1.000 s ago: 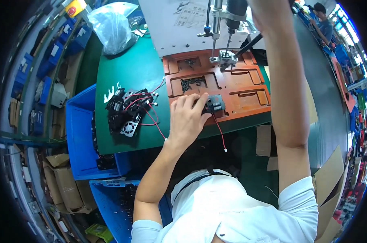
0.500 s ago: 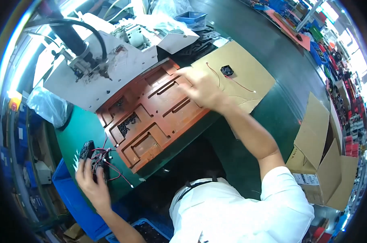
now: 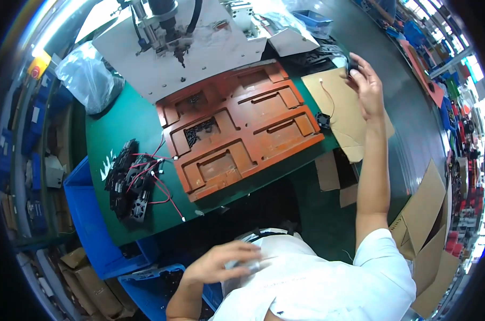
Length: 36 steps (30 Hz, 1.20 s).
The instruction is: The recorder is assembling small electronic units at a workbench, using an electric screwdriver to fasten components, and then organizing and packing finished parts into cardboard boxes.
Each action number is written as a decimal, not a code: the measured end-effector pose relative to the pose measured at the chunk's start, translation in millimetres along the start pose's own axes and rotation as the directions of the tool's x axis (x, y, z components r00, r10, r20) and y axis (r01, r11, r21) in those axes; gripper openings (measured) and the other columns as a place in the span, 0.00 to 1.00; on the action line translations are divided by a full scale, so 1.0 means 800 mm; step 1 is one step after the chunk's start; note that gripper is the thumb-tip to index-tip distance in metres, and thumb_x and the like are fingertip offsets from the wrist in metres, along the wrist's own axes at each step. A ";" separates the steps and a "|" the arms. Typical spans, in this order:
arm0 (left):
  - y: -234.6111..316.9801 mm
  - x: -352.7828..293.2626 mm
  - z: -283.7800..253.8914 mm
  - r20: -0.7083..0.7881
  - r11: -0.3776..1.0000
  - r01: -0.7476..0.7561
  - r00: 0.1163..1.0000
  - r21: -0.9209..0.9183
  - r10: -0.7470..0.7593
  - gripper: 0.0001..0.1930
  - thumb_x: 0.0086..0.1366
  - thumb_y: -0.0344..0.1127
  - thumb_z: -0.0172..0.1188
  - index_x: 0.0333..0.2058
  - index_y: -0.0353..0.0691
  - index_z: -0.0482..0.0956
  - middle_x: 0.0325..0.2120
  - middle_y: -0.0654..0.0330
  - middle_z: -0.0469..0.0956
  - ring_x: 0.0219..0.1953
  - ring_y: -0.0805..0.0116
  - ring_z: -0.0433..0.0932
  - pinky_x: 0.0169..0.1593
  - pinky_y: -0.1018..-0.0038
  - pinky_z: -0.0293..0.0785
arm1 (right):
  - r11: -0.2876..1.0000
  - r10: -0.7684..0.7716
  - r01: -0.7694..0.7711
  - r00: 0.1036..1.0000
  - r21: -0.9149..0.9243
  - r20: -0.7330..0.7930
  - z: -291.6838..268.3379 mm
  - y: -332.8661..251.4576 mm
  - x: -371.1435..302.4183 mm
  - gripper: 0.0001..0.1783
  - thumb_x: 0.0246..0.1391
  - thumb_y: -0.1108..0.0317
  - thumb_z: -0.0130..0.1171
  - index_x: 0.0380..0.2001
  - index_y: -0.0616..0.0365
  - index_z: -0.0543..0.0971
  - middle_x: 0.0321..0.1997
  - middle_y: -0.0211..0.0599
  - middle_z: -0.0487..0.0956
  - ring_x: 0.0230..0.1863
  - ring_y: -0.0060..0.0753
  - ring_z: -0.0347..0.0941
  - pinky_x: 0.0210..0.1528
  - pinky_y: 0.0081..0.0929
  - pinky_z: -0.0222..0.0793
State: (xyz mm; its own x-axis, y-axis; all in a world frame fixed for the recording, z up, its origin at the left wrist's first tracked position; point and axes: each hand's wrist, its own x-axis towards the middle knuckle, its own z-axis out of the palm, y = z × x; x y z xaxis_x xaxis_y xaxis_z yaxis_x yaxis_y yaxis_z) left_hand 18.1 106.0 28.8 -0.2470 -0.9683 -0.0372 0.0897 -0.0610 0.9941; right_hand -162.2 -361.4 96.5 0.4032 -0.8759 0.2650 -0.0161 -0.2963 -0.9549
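My right hand (image 3: 370,91) is raised over the far right corner of the cardboard sheet (image 3: 344,120). Its fingers pinch a small black fan (image 3: 352,66), partly hidden by them. A second black fan (image 3: 322,120) lies at the sheet's left edge, its thin red wire (image 3: 329,96) running up the cardboard. My left hand (image 3: 224,262) hovers in front of my white shirt, fingers stretched and somewhat blurred, gripping nothing visible. Black plastic parts (image 3: 130,182) with red wires lie in a pile at the table's left.
An orange fixture (image 3: 248,142) with recessed pockets fills the table's middle; small dark screws (image 3: 201,132) lie in one pocket. Behind it stands a white machine (image 3: 226,51) with a downward tool (image 3: 181,56). Blue bins (image 3: 98,230) sit lower left, an open carton (image 3: 427,219) at right.
My right hand has moved from the fixture's right side to the cardboard's far corner and picked up a fan. My left hand has left the black parts and come to my body. The view has shifted.
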 end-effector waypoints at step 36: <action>-0.063 0.018 0.011 -0.338 0.994 0.091 0.935 -0.066 -0.108 0.20 0.64 0.37 0.62 0.52 0.34 0.79 0.49 0.50 0.78 0.51 0.56 0.77 0.56 0.65 0.73 | 0.882 -0.022 0.376 0.636 -0.285 0.771 0.272 -0.019 -0.190 0.27 0.42 0.77 0.71 0.49 0.59 0.76 0.50 0.44 0.71 0.51 0.48 0.71 0.53 0.34 0.69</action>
State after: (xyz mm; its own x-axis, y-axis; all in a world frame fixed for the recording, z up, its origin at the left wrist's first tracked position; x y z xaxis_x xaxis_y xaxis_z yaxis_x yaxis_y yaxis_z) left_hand 1.6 97.2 -20.8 0.0858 -0.9806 -0.1762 0.1300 -0.1644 0.9778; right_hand -24.5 -140.9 41.5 0.9626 -0.2569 0.0861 -0.1235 -0.6988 -0.7045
